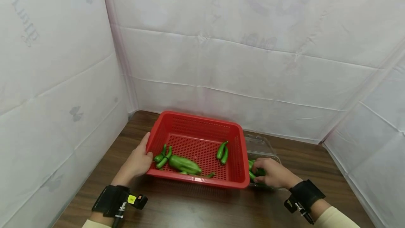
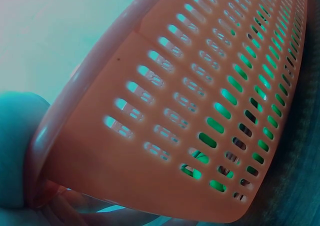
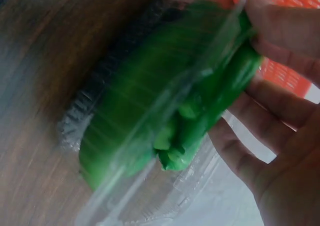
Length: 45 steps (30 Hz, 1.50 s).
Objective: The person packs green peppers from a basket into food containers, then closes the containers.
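Observation:
A red perforated basket (image 1: pixel 177 124) stands on the wooden table and holds several green peppers (image 1: pixel 184 164). My left hand (image 1: pixel 139 159) grips the basket's left rim; the left wrist view is filled by the basket wall (image 2: pixel 200 101). To the right of the basket sits a clear plastic container (image 1: pixel 261 147) with more green peppers. My right hand (image 1: pixel 272 172) reaches into it and its fingers curl round a green pepper (image 3: pixel 220 106), seen blurred in the right wrist view beside the container's clear wall (image 3: pixel 150 196).
The wooden table (image 1: pixel 202 207) is enclosed by white sheeting on the left, back and right. The orange-red basket wall (image 3: pixel 280 66) shows just behind my right fingers. Bare table lies in front of the basket.

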{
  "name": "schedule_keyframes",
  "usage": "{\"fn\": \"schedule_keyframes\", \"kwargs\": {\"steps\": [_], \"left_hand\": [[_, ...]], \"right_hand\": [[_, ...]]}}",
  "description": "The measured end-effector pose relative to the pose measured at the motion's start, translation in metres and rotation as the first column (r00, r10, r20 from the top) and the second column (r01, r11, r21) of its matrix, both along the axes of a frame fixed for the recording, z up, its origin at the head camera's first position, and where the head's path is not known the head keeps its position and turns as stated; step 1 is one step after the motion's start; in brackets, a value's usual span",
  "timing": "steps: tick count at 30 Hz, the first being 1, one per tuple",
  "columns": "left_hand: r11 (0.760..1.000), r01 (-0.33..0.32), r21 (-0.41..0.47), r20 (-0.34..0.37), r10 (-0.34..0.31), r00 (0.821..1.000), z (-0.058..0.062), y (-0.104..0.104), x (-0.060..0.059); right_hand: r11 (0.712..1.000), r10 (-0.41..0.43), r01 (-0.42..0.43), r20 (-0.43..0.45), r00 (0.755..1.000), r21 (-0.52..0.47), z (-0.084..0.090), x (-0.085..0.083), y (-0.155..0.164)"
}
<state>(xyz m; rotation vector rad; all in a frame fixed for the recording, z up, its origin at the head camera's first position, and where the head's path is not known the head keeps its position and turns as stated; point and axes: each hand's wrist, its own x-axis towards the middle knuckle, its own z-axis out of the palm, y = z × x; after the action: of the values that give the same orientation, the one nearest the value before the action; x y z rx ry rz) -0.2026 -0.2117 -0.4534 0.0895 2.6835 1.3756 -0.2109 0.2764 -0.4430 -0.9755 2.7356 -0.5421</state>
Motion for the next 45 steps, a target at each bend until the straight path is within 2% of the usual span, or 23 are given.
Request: {"fn": "schedule_keyframes", "kwargs": {"steps": [4,9,14,17,22,26,30,33,37,42,45], "left_hand": [[1.000,-0.003,0.000,0.000,0.003,1.000,-0.001,0.000,0.001],[1.000,0.002,0.004,0.008,-0.002,1.000,-0.001,0.001,-0.001],[1.000,-0.004,0.019,0.020,0.004,1.000,0.000,0.000,-0.002],[1.000,-0.007,0.029,0.030,0.006,1.000,0.000,0.000,-0.004],[1.000,-0.002,0.030,0.035,0.001,0.999,-0.001,0.000,-0.004],[1.000,0.000,0.022,0.031,0.000,1.000,-0.001,0.000,-0.003],[1.000,-0.001,0.011,0.024,0.001,1.000,0.000,-0.003,-0.001],[1.000,-0.006,-0.002,0.012,0.006,1.000,0.001,-0.007,-0.001],[1.000,-0.005,-0.013,0.007,0.005,1.000,0.001,-0.008,-0.001],[1.000,0.004,0.002,0.022,-0.004,1.000,-0.001,-0.006,-0.002],[1.000,0.009,0.010,0.020,-0.010,1.000,-0.002,-0.004,-0.003]], "right_hand": [[0.999,0.014,-0.013,-0.034,0.999,0.041,0.000,0.002,-0.003],[0.996,0.038,-0.032,-0.073,0.997,0.082,0.008,0.003,0.003],[0.993,0.055,-0.049,-0.047,0.997,0.104,0.015,0.004,0.006],[0.996,0.044,-0.041,-0.033,0.998,0.084,0.015,0.004,0.005],[0.999,0.000,0.003,-0.074,0.997,0.043,0.009,0.005,0.004],[0.999,0.027,-0.026,-0.070,0.997,0.019,0.005,0.005,0.006],[0.999,0.019,-0.022,-0.070,0.997,-0.041,0.011,0.000,0.010],[0.996,-0.020,0.012,-0.088,0.996,-0.088,0.020,-0.004,0.015],[0.998,-0.011,0.006,-0.080,0.997,-0.064,0.022,-0.006,0.020],[0.999,0.005,-0.006,-0.034,0.999,-0.038,0.012,-0.002,0.021],[0.999,-0.017,0.017,-0.015,1.000,-0.040,0.008,-0.001,0.020]]}}
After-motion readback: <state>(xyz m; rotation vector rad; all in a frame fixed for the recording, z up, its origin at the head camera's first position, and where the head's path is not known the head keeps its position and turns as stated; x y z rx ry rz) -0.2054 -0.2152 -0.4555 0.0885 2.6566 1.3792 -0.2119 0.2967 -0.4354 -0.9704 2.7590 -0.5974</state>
